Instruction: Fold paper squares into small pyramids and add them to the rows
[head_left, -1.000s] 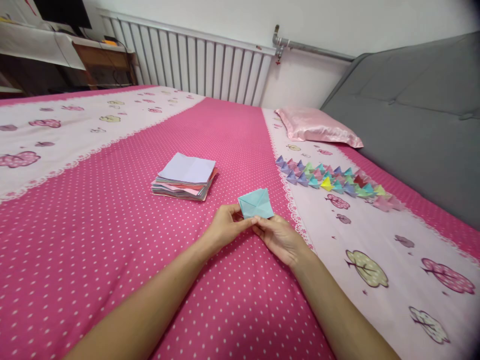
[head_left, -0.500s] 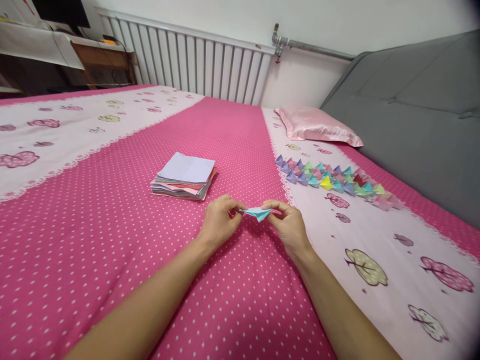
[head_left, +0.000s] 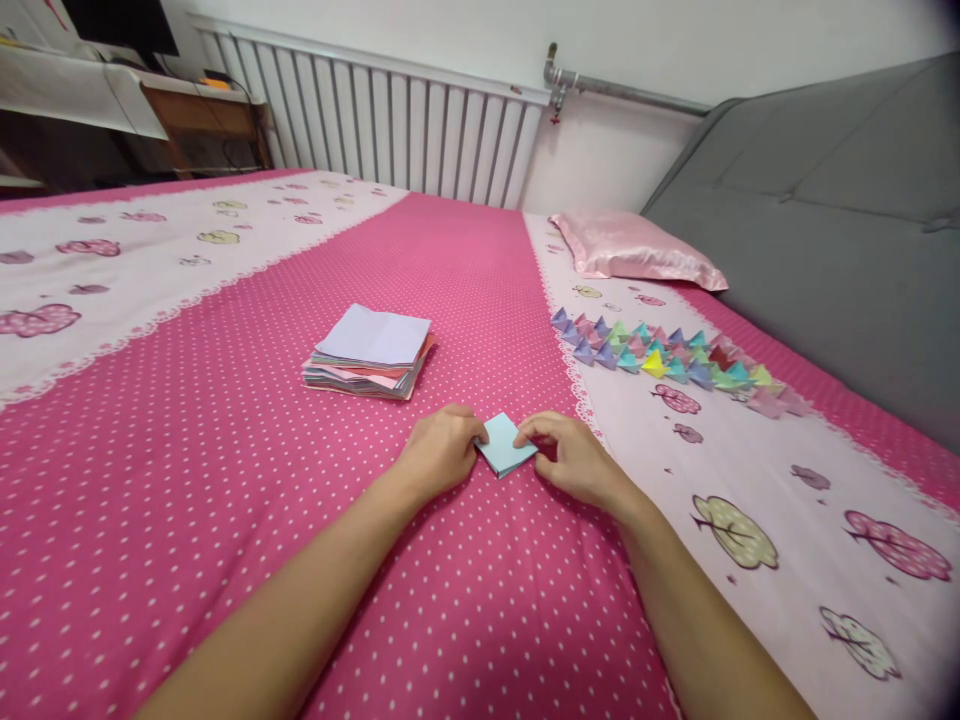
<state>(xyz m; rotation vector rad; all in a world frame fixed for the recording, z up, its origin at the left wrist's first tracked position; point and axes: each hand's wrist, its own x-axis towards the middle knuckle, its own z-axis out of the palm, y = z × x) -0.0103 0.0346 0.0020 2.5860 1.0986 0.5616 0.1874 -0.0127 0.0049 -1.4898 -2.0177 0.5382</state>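
A light blue folded paper (head_left: pixel 505 445), now a small flat diamond, lies low over the pink dotted bedsheet between my hands. My left hand (head_left: pixel 444 447) pinches its left corner between thumb and fingers. On the opposite side, my right hand (head_left: pixel 571 456) grips the right corner, with a fingertip on the upper face. Beyond my left hand stands a stack of square paper sheets (head_left: pixel 371 350), a pale lilac one on top. To the right, rows of small folded paper boats (head_left: pixel 654 364) in many colours stand on the white strip of the sheet.
A pink satin pillow (head_left: pixel 634 250) lies at the far right against the grey headboard (head_left: pixel 832 220). A white radiator (head_left: pixel 382 115) runs along the wall behind the bed. A desk (head_left: pixel 199 117) with a monitor (head_left: pixel 124 25) stands at the far left.
The blue paper has gone from a pointed, partly opened shape held edge-on to a flat diamond. It sits slightly lower and nearer, and both hands have shifted their hold on its corners.
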